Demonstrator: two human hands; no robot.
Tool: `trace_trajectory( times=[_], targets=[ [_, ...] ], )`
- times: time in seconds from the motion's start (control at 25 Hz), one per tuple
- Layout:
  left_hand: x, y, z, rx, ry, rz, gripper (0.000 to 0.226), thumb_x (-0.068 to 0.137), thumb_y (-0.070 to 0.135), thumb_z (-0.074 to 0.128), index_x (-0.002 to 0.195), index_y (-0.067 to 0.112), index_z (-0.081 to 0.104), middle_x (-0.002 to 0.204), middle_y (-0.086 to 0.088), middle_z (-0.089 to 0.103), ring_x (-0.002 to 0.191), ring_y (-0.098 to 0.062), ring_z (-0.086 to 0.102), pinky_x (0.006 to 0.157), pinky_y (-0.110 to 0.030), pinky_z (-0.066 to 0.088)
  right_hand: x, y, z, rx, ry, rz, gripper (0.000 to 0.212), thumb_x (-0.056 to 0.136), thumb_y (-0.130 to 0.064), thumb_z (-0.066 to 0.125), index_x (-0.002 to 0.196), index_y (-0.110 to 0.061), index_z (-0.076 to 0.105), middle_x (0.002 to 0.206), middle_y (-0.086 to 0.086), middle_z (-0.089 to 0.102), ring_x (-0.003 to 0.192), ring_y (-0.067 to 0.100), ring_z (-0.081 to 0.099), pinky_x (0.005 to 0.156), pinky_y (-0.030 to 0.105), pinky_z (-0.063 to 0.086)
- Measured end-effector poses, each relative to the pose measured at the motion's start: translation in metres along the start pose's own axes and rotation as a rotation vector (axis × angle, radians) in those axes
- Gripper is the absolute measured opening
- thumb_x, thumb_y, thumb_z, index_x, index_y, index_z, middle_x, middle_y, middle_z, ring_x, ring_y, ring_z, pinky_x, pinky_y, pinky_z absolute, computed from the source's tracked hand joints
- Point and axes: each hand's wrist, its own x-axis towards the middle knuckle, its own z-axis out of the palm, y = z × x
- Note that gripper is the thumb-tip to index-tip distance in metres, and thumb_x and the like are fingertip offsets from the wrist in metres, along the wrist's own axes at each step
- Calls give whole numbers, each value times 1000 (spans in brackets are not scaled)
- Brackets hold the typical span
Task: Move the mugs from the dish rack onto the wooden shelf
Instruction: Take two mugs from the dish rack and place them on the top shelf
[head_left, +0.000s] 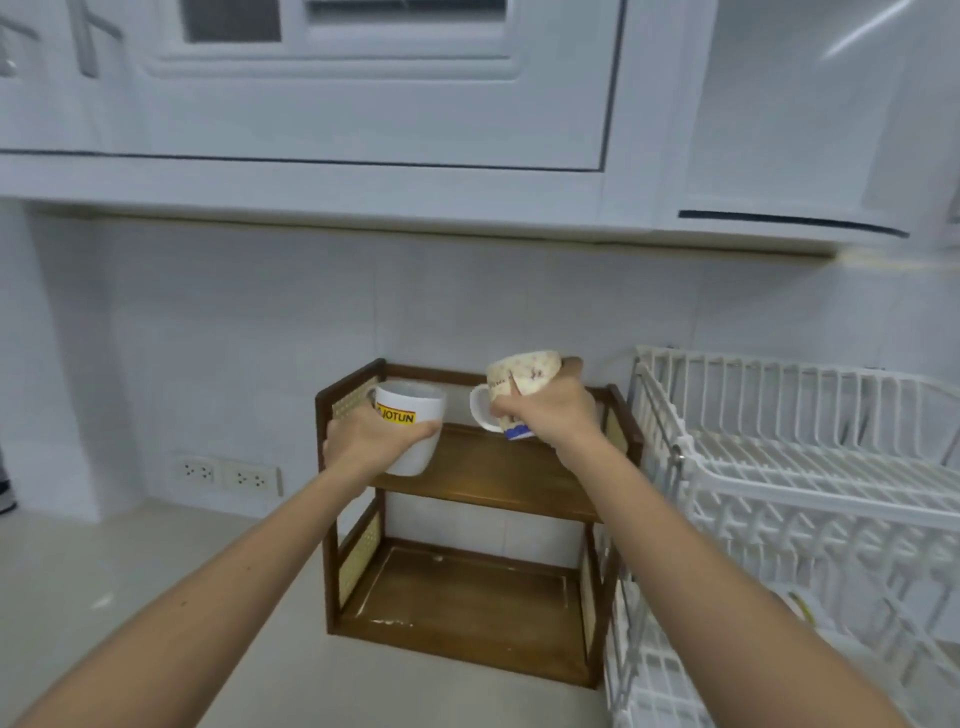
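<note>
- A white mug (410, 426) printed with a yellow and red "JOTUN" label is gripped by the left hand (363, 439), with the fingers wrapped around its lower body.
- This mug is held upright, mouth up, in front of the left end of the upper tier of the wooden shelf (483, 478); whether its base touches the board cannot be told.
- A patterned cream mug (519, 387) is clasped by the right hand (550, 410), with the fingers closed over its body.
- The patterned mug is tilted, its white handle pointing left toward the white mug and a blue patch showing at its lower edge.
- It is held above the right half of the upper tier, clear of the board.
- The two mugs are seen near each other but apart.
- The shelf is made of dark wood with woven panels in its side frames; it stands on the pale bench (156, 582), against the white tiled wall.
- The lower tier of the shelf is seen holding nothing.
- A white dish rack (810, 467) is placed just beside the shelf, on its right.
- Two sockets (228, 475) are set low in the wall, left of the shelf.
- White cabinets (363, 104) are hung above.
</note>
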Motion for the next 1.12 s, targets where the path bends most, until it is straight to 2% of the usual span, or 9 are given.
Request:
trace_trajectory(
  times=[0.12,0.2,0.32,0.52,0.64,0.76,0.92,1.08,1.12],
  targets=[
    [11,-17,10,-83,-50,-42,73,43,73,72,98,27,61,96,1,71,91,-21,64,77,-36,57,4,32,36,9,58,96,75,57,-43,86,107,-19,36,104,3,60,87,18,55,68,28,45],
    [23,-26,17,-116,-65,-40,74,45,72,73,103,29,60,97,3,71,88,-20,65,74,-35,57,12,49,56,64,90,151,74,57,-36,88,109,-19,39,110,5,64,92,20,60,70,30,49],
    [42,-34,29,-94,-59,-24,83,43,76,70,110,28,58,101,0,71,93,-23,66,79,-38,57,24,66,77,109,121,179,82,55,-24,89,115,-22,33,116,8,61,104,25,60,75,30,50],
    [65,-44,52,-64,-29,-36,99,41,82,64,124,30,49,111,0,69,103,-26,64,81,-38,57,39,89,102,90,145,162,97,52,-25,90,129,-23,31,123,4,54,115,23,52,87,31,44],
    [71,-47,62,-99,35,-59,95,46,76,68,125,28,49,117,-1,67,108,-27,63,86,-36,53,47,95,108,96,122,132,98,51,-28,91,129,-25,32,114,-4,49,108,15,47,85,27,42],
    [75,-47,70,-112,76,-72,97,48,74,70,128,23,48,124,-4,63,116,-30,56,94,-41,50,52,100,108,60,70,121,100,49,-30,92,128,-26,32,113,-8,47,106,12,46,86,28,42],
    [72,-49,77,-67,141,-13,97,52,72,72,130,19,47,128,-6,60,123,-33,48,97,-42,44,55,104,105,57,5,123,100,46,-32,94,128,-20,37,121,-2,56,111,16,54,89,31,50],
    [67,-46,79,-9,196,-25,101,55,74,70,134,16,44,132,-9,58,125,-33,47,99,-43,41,54,102,103,44,-13,128,98,47,-34,93,127,-19,39,120,-3,57,111,16,54,78,20,48],
    [67,-45,79,5,203,-31,102,55,74,70,135,16,43,133,-10,57,125,-33,47,99,-43,40,54,102,103,40,-13,128,98,47,-34,93,127,-19,39,122,-2,56,112,16,53,79,21,48]
  ],
)
